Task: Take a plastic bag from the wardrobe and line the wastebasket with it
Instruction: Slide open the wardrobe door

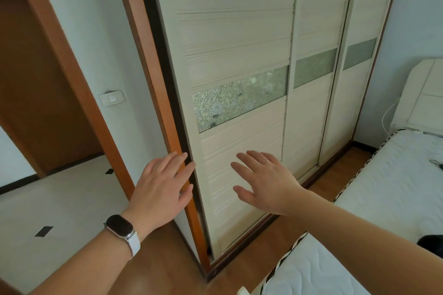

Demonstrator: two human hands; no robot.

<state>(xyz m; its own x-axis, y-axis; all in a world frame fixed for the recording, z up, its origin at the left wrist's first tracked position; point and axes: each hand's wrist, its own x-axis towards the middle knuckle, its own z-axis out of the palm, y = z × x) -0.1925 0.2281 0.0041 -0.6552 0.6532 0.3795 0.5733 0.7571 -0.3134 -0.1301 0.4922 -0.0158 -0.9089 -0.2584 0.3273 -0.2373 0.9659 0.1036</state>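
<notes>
Plastic bag not visible, presumably behind wardrobe door (239, 151), shut bar dark gap at left edge. Your left hand (160, 189) and right hand (266, 182) splayed flat, grasping nothing. Expect bag light, limp, slippery; pinch it by rim

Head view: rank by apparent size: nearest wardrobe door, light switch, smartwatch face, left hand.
1. Nearest wardrobe door, by far.
2. Left hand.
3. Smartwatch face and light switch: similar; the watch is much nearer the camera, so I won't rank them.
</notes>
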